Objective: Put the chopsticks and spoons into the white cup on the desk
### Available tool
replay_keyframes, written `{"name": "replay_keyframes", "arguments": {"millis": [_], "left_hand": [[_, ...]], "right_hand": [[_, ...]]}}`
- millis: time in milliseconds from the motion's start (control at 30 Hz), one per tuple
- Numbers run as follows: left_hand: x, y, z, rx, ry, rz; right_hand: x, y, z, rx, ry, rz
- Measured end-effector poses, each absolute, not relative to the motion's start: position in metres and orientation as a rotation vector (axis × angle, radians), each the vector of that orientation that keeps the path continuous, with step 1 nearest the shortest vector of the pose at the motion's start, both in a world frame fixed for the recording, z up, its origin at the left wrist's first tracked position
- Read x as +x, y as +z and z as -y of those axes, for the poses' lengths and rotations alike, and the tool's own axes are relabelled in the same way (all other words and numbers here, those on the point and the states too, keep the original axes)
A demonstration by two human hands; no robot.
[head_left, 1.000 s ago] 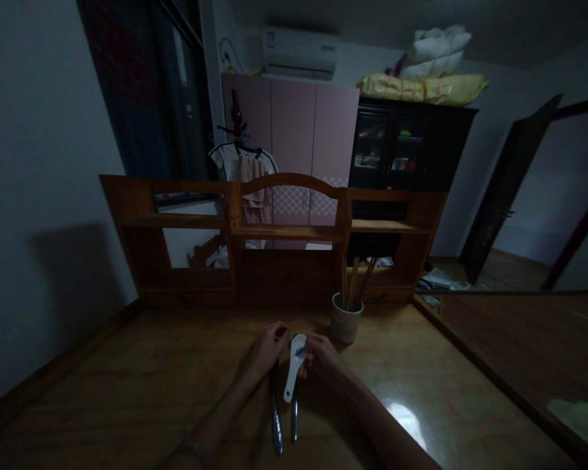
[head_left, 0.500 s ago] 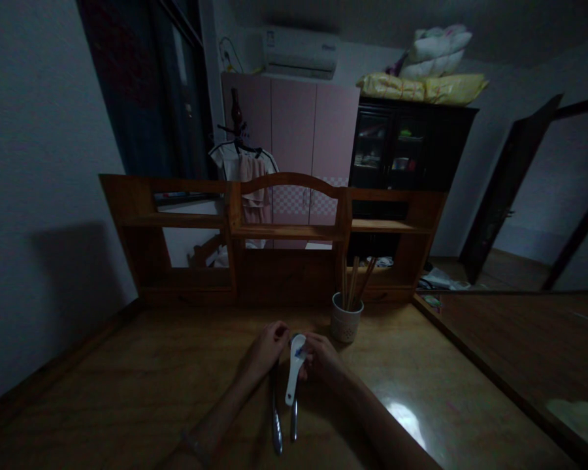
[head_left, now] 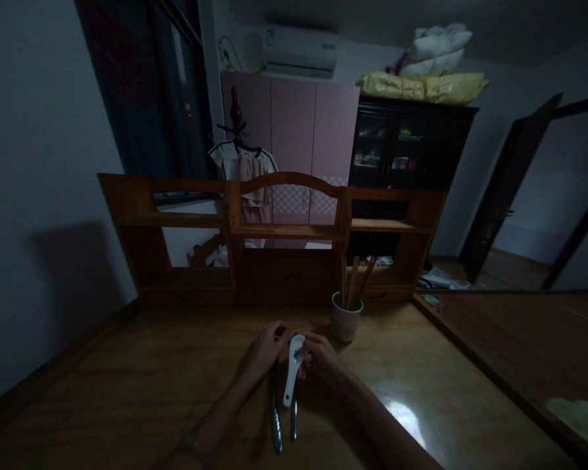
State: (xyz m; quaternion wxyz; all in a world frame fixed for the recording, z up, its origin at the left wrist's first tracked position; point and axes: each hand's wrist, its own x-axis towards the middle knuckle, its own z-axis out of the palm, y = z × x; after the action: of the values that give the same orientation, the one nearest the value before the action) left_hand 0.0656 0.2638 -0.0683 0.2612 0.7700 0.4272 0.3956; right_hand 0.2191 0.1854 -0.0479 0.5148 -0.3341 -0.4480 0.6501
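Note:
A white ceramic spoon point(head_left: 293, 372) with a blue mark lies between my hands on the wooden desk point(head_left: 127, 385), bowl end away from me. My right hand point(head_left: 320, 356) is closed on the spoon's bowl end. My left hand point(head_left: 266, 351) is curled, its fingers closed on the top of a metal utensil point(head_left: 276, 424) whose handle points toward me. A second metal utensil point(head_left: 294, 423) lies beside it, under the white spoon. In the dim light I cannot tell which hand grips the second one.
A white holder point(head_left: 345, 323) with wooden chopsticks point(head_left: 355, 282) stands just right of my hands. A wooden shelf unit point(head_left: 274, 232) runs along the desk's back edge. A wall is at the left; the desk's right edge drops to a wooden floor.
The hands and the white spoon have shifted very slightly; otherwise nothing has visibly changed.

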Motion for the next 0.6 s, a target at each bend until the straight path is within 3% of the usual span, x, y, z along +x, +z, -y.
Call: {"name": "replay_keyframes", "arguments": {"millis": [600], "left_hand": [[0.0651, -0.0666, -0.2616, 2.084, 1.084, -1.114]], "right_hand": [[0.2205, -0.0563, -0.1922, -0.808, 1.543, 1.068]]}}
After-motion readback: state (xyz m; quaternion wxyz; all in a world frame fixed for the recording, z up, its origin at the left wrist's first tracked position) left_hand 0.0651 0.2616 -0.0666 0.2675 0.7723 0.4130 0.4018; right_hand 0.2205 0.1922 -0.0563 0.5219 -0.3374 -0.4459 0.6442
